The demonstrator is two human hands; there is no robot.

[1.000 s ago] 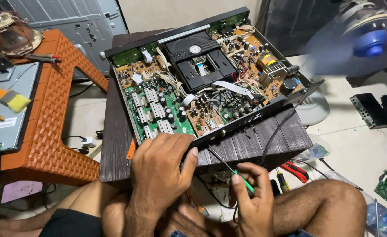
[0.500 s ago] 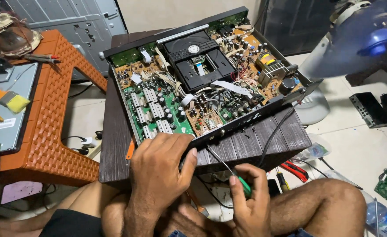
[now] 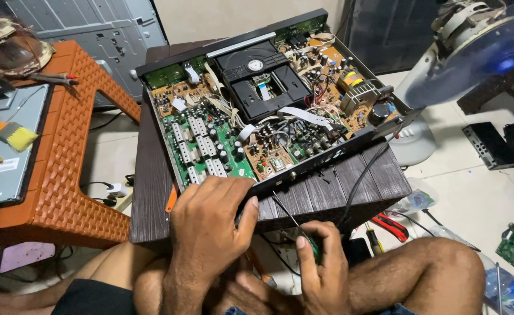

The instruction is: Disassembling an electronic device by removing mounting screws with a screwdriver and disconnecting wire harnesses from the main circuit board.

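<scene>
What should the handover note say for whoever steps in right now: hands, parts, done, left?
Left hand: palm down, gripping the near front edge of the opened black disc player chassis, steadying it.
Right hand: closed on a green-handled thin-shaft screwdriver, tip up against the chassis front rail.
Chassis sits on a dark wood-grain low table; its black cable hangs over the near edge. Red-handled pliers lie on the floor right of the hands.
Done: top cover is off, green and brown circuit boards exposed.
Left: front rail is on; whether its screw is out cannot be told.
</scene>
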